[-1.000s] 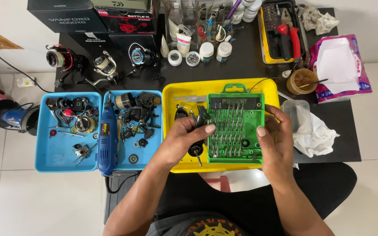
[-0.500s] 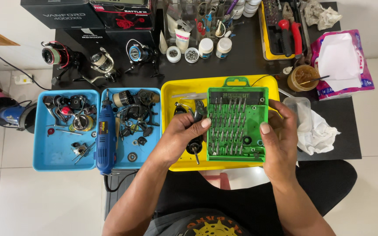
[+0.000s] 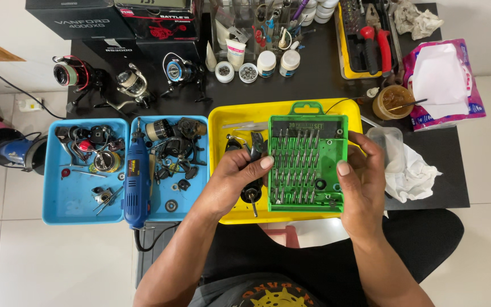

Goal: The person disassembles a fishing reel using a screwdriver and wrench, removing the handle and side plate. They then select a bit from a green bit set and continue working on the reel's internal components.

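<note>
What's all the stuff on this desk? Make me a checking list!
Surface: black table, crowded.
Job's things: green bit set case over the yellow tray.
Clutter: two blue trays of reel parts, blue rotary tool, fishing reels, jars, white cloth.
Hands: left hand and right hand grip the case's sides.
Cables: black cord at left.
Surroundings: white tiled floor.

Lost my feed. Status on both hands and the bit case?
Left hand and right hand grip the green bit case by its sides. Case open, flat over the yellow tray. Dark reel part under the left hand; nothing blocking.
</note>
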